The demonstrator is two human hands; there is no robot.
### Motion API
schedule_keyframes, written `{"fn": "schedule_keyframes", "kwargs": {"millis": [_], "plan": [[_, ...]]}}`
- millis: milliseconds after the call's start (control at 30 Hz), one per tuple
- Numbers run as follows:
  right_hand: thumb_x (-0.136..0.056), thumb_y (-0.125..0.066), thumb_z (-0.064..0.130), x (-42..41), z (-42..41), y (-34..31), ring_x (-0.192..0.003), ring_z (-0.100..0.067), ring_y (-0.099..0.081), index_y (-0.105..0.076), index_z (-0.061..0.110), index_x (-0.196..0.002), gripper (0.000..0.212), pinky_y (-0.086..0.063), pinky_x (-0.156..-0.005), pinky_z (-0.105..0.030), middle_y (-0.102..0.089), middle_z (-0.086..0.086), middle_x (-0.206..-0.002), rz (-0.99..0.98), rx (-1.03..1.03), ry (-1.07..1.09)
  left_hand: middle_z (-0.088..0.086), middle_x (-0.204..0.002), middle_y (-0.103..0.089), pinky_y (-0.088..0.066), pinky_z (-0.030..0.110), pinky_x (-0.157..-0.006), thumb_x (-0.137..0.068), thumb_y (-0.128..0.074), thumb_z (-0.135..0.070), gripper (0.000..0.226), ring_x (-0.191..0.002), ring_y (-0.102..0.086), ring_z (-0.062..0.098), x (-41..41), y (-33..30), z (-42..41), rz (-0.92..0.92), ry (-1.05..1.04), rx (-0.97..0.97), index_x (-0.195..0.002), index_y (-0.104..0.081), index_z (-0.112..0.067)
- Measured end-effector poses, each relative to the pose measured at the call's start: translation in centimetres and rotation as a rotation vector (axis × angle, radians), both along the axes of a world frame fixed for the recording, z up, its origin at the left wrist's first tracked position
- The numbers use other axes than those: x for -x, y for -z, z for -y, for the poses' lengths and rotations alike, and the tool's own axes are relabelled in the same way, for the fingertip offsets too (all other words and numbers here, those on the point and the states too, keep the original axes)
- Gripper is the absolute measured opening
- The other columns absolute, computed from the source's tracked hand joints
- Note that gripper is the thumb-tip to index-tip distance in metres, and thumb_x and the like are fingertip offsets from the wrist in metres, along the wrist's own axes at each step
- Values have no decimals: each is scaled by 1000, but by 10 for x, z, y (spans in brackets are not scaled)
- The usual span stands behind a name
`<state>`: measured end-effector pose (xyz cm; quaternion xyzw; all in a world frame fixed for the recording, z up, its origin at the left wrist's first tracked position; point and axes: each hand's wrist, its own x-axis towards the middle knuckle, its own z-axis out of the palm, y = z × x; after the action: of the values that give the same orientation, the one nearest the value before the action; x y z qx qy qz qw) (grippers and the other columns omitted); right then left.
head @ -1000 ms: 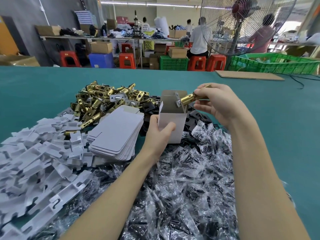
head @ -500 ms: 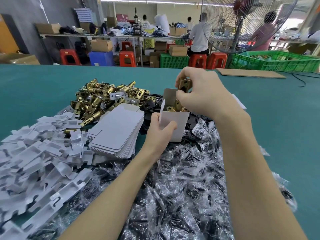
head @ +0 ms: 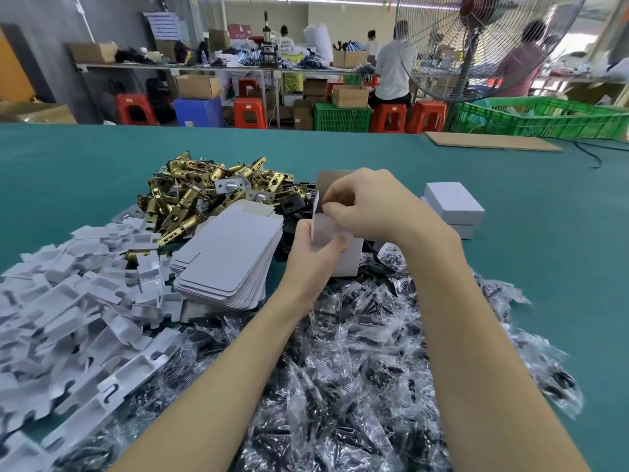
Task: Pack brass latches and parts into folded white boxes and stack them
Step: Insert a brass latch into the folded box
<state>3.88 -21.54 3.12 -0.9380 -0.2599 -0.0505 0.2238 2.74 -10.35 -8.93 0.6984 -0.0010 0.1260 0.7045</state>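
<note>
While a heap of white card inserts (head: 68, 321) sprawls across the left of the teal worktop (head: 85, 165), a pile of brass latches (head: 190, 195) glints just behind it, one silver-faced latch among the gold. Beside the pile lies a neat stack of flat white box blanks (head: 231, 253), unfolded, rounded corners fanned at the near edge. At centre stands the folded white box (head: 350, 257), upright on clear plastic parts bags (head: 340, 369), its top open and its brown inner flap raised at the back. The left hand (head: 313, 253) grasps the box's near left corner, thumb curled over the front wall, forearm reaching in from the lower left. The right hand (head: 371, 206) hovers over the mouth of the box, fingers bent down and pinching a white side flap at the opening; what lies inside is hidden by the hand. To the right, two closed white boxes (head: 454, 206) sit stacked on the worktop, apart from the hands. Beyond the worktop, a pedestal fan (head: 483, 46) and green crates (head: 544, 117) stand near seated workers.
</note>
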Motion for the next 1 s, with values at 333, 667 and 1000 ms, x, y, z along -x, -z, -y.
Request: {"fn": "schedule_keyframes", "kwargs": {"millis": [333, 667, 1000], "plan": [[-104, -48, 30, -2, 0, 2, -76, -23, -57, -75, 15, -97, 31, -48, -64, -31, -71, -5, -90, -57, 81, -57, -9, -97, -60, -48, 13, -70, -87, -75, -35, 36, -77, -57, -8, 3, -4, 0, -13, 23, 48, -112, -52, -23], [-96, -58, 20, -8, 24, -7, -72, -8, -72, -72, 19, -87, 16, -58, -73, -27, -76, 6, -73, 115, -526, 65, 0, -112, -63, -53, 22, -65, -87, -65, -21, 32, -94, -61, 12, 4, -11, -1, -39, -106, 265, -114, -49, -31], [-83, -75, 23, -35, 41, 55, -98, -13, -62, -62, 35, -108, 30, -47, -85, -30, -67, 9, -110, -414, 165, 79, -14, -108, -60, -48, 7, -53, -99, -63, -25, 32, -93, -61, 0, -3, -4, 0, -75, -183, 239, -125, -45, -27]]}}
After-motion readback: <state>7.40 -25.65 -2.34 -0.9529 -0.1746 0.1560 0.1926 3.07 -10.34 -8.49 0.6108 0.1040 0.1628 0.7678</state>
